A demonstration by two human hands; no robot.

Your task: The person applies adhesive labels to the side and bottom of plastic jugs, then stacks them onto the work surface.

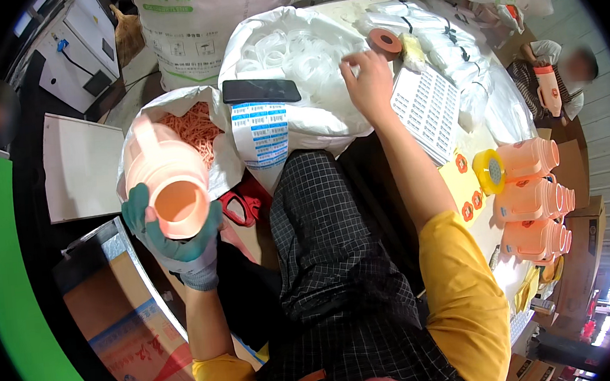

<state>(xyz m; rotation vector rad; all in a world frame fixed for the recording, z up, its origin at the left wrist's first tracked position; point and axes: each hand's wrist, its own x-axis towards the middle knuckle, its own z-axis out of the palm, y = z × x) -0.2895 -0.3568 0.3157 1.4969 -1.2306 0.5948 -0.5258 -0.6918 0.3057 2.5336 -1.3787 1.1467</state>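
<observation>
Farthest left, past our left hand (pixel 160 238), is a long green strip (pixel 11 285). A cardboard box (pixel 133 322) is below that hand. Our left hand wears a green and grey glove. Its fingers and thumb are wrapped around the mouth end of a peach jug (pixel 167 164). The jug is tipped, with its round mouth toward us. Just behind the jug, a white bag (pixel 226 169) has curly peach bits (pixel 196 131) in it. Right of the jug, a black phone (pixel 261 91) lies above a strip of blue and white stickers (pixel 261 133).

Next is a big bag (pixel 328 122) of clear rings (pixel 294 55). Our bare right hand (pixel 370 88) is over its right side. Those fingers are bent, and we cannot tell if their tips pinch anything. Near them is a brown roll (pixel 393 50). Right of this hand lies a white label sheet (pixel 427 105). Farther right and lower are a yellow tape roll (pixel 489 182) and more jugs (pixel 524 200).
</observation>
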